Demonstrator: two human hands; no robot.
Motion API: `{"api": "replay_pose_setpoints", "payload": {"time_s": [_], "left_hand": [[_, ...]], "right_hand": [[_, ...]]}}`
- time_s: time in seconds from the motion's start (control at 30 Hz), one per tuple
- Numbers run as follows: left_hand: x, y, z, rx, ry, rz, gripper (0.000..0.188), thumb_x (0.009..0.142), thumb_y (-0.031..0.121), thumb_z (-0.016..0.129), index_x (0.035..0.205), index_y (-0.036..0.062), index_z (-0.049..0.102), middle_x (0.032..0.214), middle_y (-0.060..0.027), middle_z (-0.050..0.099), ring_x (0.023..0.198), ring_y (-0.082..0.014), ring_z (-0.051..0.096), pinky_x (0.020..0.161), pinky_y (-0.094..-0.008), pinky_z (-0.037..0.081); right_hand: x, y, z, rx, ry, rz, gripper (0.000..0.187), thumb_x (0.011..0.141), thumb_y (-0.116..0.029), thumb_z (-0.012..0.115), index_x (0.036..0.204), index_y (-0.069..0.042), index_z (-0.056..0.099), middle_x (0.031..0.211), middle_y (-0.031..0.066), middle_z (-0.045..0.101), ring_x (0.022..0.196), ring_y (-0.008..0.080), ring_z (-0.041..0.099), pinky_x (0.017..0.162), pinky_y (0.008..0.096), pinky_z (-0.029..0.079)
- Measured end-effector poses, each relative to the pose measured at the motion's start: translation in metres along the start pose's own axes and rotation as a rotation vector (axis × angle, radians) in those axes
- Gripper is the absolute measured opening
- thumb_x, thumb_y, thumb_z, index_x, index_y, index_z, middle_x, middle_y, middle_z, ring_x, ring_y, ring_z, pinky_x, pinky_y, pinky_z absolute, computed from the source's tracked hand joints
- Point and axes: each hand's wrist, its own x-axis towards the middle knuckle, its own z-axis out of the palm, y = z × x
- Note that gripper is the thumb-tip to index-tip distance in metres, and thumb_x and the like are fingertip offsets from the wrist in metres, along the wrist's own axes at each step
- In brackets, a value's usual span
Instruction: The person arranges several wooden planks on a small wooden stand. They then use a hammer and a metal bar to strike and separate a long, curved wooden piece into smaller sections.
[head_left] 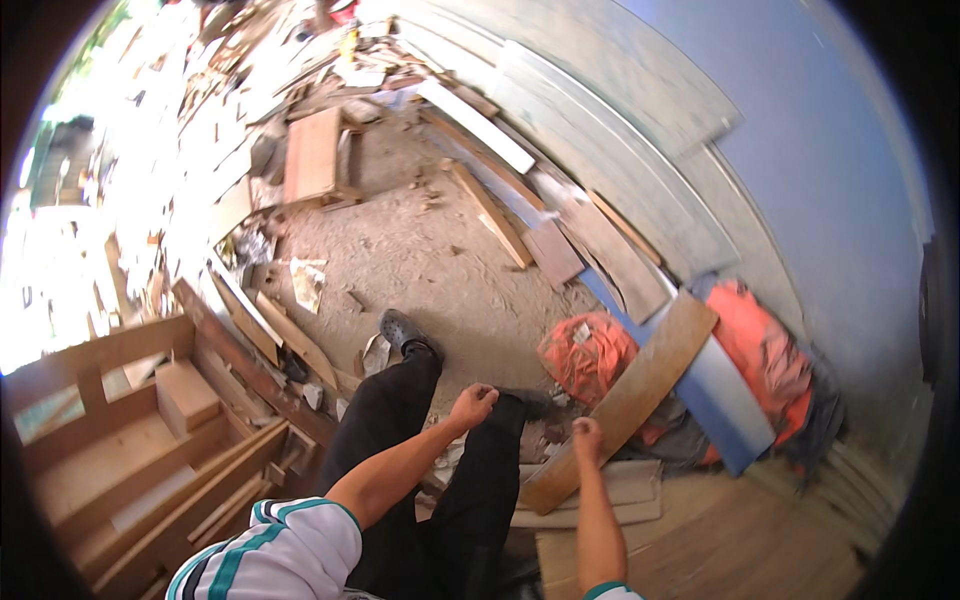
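Observation:
My left hand (474, 407) hovers over my left knee area, its fingers curled together; anything inside them is hidden or too small to name. To the right, my right hand (587, 442) is also closed, with thumb and fingers pressed together. It overlaps the left edge of a long brown wooden plank (650, 375), and I cannot tell whether it touches it. The plank slants from beside my right forearm up over a blue-and-white board (725, 405) and orange plastic bundles (590, 350). Dark shoes (402, 330) show beyond my hands.
At lower left stands a wooden frame (100, 400) with compartments. A wooden box-like piece (313, 155) sits ahead on the dirt floor (400, 240). Boards (480, 125) lie along the right wall, near large leaning sheets (610, 130). A flat wooden sheet (700, 550) is at lower right.

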Motion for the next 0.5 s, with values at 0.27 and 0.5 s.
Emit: {"api": "replay_pose_setpoints", "payload": {"time_s": [0.27,0.5], "left_hand": [[-0.002,0.017,-0.11,-0.365,0.177,-0.071,0.041,0.095,0.03,0.062,0.114,-0.006,0.062,0.097,-0.0127,0.07,0.081,-0.0175,0.067,0.076,-0.0316,0.054],[0.015,0.019,-0.268,-0.888,0.426,-0.131,0.031,0.098,0.027,0.058,0.116,0.0014,0.06,0.099,-0.0061,0.067,0.083,-0.0138,0.063,0.069,-0.026,0.051]], "right_hand": [[-0.018,-0.213,0.144,-0.215,-0.437,-0.014,0.027,0.089,-0.025,0.07,0.104,-0.003,0.071,0.095,0.012,0.072,0.09,0.021,0.068,0.083,0.0327,0.051],[-0.021,-0.383,0.273,-0.463,-0.649,-0.205,0.027,0.093,-0.024,0.066,0.106,-0.002,0.07,0.099,0.0091,0.073,0.095,0.0174,0.068,0.086,0.0312,0.05]]}}
